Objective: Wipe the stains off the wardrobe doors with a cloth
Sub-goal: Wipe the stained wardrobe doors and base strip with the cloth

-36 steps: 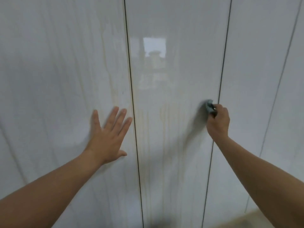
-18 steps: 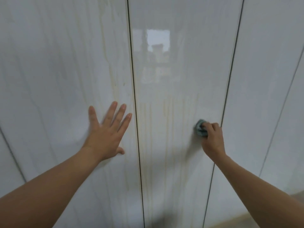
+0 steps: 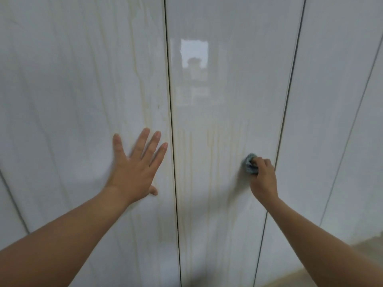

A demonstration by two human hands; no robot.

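Glossy white wardrobe doors fill the view. The middle door (image 3: pixel 223 90) carries pale yellowish drip stains (image 3: pixel 209 162) running down its lower half. More streaks (image 3: pixel 143 83) mark the right edge of the left door (image 3: pixel 72 90). My right hand (image 3: pixel 264 179) grips a small bunched blue-grey cloth (image 3: pixel 249 163) and presses it against the middle door near its right edge. My left hand (image 3: pixel 136 166) lies flat on the left door with fingers spread, just left of the gap between the doors.
Another white door (image 3: pixel 331 100) stands to the right, with dark vertical gaps between panels. A strip of beige floor (image 3: pixel 362 245) shows at the lower right. A bright window reflection (image 3: pixel 193 52) sits high on the middle door.
My right hand has carried the cloth down the middle door from a higher spot by the right gap, and slightly leftward. My left hand has stayed pressed on the left door.
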